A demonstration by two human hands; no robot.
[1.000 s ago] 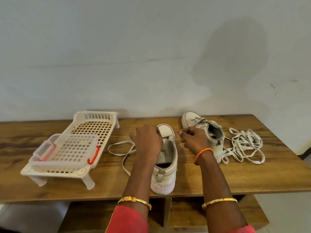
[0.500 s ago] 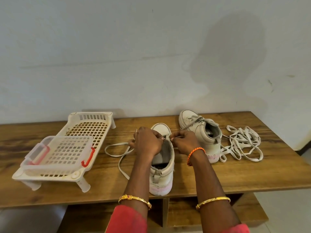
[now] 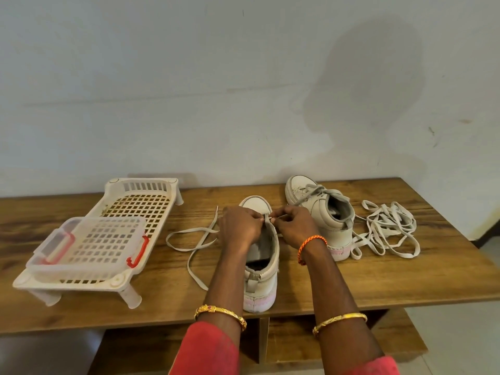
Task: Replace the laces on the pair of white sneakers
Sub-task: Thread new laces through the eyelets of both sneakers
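On the brown wooden counter (image 3: 351, 280), both hands' fingers (image 3: 257, 216) pinch a flat white lace (image 3: 189, 239) at the near white sneaker's (image 3: 263, 266) eyelets, lacing barely begun; the laced far sneaker (image 3: 322, 209) beside it awaits.

Pale plaster wall (image 3: 162, 90) (stained, shadowed) behind wooden table (image 3: 378, 277); light tiled floor (image 3: 465, 334).

Left hand (image 3: 239, 226), right hand (image 3: 293, 226), fingers curled, fingertips pinching together

White sneakers (image 3: 263, 255) with pink soles; brown woodgrain table (image 3: 378, 280); cream grid rack (image 3: 140, 204) (red-handled clear box (image 3: 89, 244) at 9 o'clock).
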